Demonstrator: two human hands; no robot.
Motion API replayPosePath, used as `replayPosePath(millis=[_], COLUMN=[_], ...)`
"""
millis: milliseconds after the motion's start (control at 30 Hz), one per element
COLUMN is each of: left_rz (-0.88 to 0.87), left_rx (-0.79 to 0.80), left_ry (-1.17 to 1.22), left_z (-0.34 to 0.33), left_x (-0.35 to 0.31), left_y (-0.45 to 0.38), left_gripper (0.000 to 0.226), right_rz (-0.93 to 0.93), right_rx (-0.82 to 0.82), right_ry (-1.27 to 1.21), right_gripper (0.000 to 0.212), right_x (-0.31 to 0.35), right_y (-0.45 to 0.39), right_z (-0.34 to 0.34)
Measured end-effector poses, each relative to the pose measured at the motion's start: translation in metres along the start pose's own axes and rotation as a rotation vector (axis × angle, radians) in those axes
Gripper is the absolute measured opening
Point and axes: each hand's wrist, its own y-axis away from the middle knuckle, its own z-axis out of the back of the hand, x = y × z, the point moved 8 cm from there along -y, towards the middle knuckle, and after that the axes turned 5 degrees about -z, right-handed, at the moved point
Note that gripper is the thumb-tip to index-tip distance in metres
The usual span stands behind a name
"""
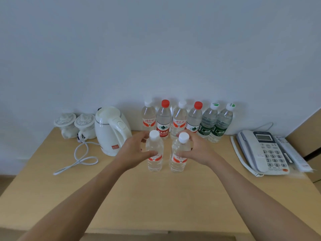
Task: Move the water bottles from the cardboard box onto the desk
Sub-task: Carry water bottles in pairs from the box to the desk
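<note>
Both hands are out over the desk point(52, 197), each wrapped around its own water bottle. The left hand point(133, 152) has fingers curled round the left white-capped bottle point(154, 153), thumb across the front just above the label. The right hand point(198, 150) grips the right white-capped bottle point(178, 153) the same way, so neither hand is spread flat, both are closed on plastic. Both bottles are upright, bases at desk level, though I can't tell if they're fully set down. They sit just in front of the row of six bottles point(187, 119) lined against the wall. The white kettle point(111, 129) is left of that row, the phone point(264, 150) right of it.
</note>
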Motion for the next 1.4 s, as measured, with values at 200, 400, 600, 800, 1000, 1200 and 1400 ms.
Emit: replayPosePath(millis=[200,400,600,800,1000,1200,1400], left_rz=[-0.119,-0.135,-0.066,-0.012,0.035,0.035,0.035], left_rx=[-0.07,-0.063,-0.057,-0.062,-0.083,-0.104,-0.126], left_ry=[-0.133,-0.226,-0.286,-0.368,-0.403,-0.4,-0.408], left_z=[0.021,0.021,0.028,0.041,0.054,0.055,0.056], left_x=[-0.04,-0.049,-0.042,-0.035,-0.026,-0.023,-0.018], left_y=[-0.014,-0.023,-0.037,-0.065,-0.084,-0.092,-0.094], left_gripper=[0.044,0.029,0.027,0.026,0.027,0.025,0.025], right_rz=[0.076,0.089,0.059,0.075,0.04,0.035,0.04], right_rx=[-0.034,-0.057,-0.102,-0.143,-0.152,-0.149,-0.164], right_ry=[0.072,0.099,0.078,0.099,0.116,0.134,0.137], right_gripper=[0.041,0.038,0.043,0.041,0.048,0.051,0.049], right_x=[0.019,0.03,0.026,0.025,0.02,0.02,0.022], right_y=[-0.008,-0.01,-0.012,-0.009,-0.008,-0.005,-0.001], right_z=[0.008,0.008,0.007,0.007,0.008,0.012,0.013])
